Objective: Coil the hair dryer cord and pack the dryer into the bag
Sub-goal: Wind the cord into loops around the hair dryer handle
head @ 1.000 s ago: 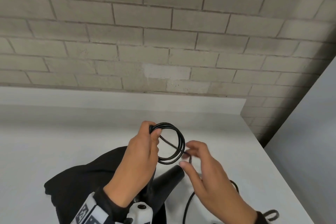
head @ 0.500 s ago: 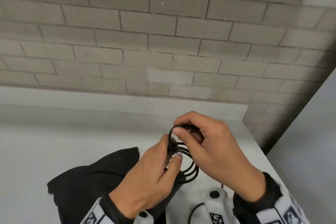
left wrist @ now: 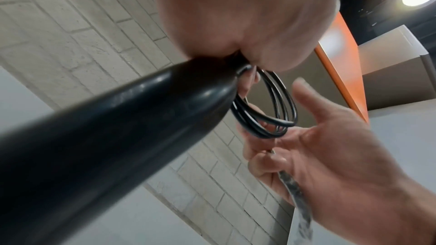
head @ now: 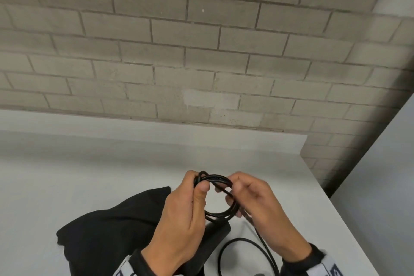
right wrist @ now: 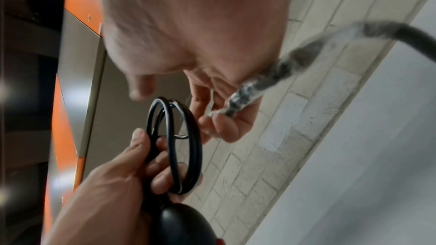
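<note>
From the head view, the left hand (head: 179, 215) pinched the top of the coiled cord (head: 220, 197) between thumb and fingers, holding several black loops upright above the white bench (head: 89, 175). The right hand (head: 262, 210) was just beside the coil on its right, fingers curled around the loose run of cord (head: 264, 244), which trailed down to the bench and curved back toward the near edge. Under the left hand, the black hair dryer (head: 215, 240) showed partly, lying over the black bag (head: 107, 231), which was spread flat on the bench. A brick wall (head: 201, 51) rose behind.

From the left wrist view, the dryer's dark body (left wrist: 106, 137) filled the lower left, running up into the left hand (left wrist: 247, 16), which gripped it together with the loops. The coil (left wrist: 266, 111) hung just past the dryer's end. The right hand (left wrist: 318, 146) faced it palm-on, thumb raised, the lower fingers (left wrist: 266, 165) folded over the blurred loose cord (left wrist: 297, 197).

From the right wrist view, the right hand (right wrist: 200, 34) had its fingers (right wrist: 221, 124) bent around the blurred cord (right wrist: 271, 77), close to the coil. The left hand (right wrist: 122, 183) clasped the loops (right wrist: 179, 146) on thumb and fingertips, with the dryer's rounded black end (right wrist: 179, 224) directly below.
</note>
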Demonstrator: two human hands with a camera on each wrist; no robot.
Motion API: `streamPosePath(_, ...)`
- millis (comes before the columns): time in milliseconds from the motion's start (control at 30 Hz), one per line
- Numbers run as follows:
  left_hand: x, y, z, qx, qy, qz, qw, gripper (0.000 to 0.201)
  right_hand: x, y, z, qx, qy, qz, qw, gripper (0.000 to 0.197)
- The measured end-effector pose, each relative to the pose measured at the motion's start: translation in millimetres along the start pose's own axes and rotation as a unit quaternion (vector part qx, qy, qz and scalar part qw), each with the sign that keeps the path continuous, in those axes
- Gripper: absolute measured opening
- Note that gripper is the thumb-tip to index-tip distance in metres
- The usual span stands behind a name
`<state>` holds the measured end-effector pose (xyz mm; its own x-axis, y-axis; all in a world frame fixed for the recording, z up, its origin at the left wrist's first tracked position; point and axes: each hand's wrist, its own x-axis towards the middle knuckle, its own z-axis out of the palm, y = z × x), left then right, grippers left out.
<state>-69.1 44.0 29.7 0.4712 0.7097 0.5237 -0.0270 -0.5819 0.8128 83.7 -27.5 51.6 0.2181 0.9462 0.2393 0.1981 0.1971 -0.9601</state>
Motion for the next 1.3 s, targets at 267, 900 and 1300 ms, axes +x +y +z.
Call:
streamPosePath(267,4,1,-2,0.030,0.010,-0.016,0.999,0.029,-3,0,-7,-0.030,-0.033,0.027,0.999,0.012)
streamPosePath(900,6,17,8,-0.092,0.088,-0.094,0.987,0.025,-11,36,35,-0.400,0.303,-0.298,0.812,0.013)
streamPosePath(1300,2,13,9,-0.035,0.045,-0.060,0.997,0.032,-15,-11,25,-0.067,0.116,0.072,0.988,0.024)
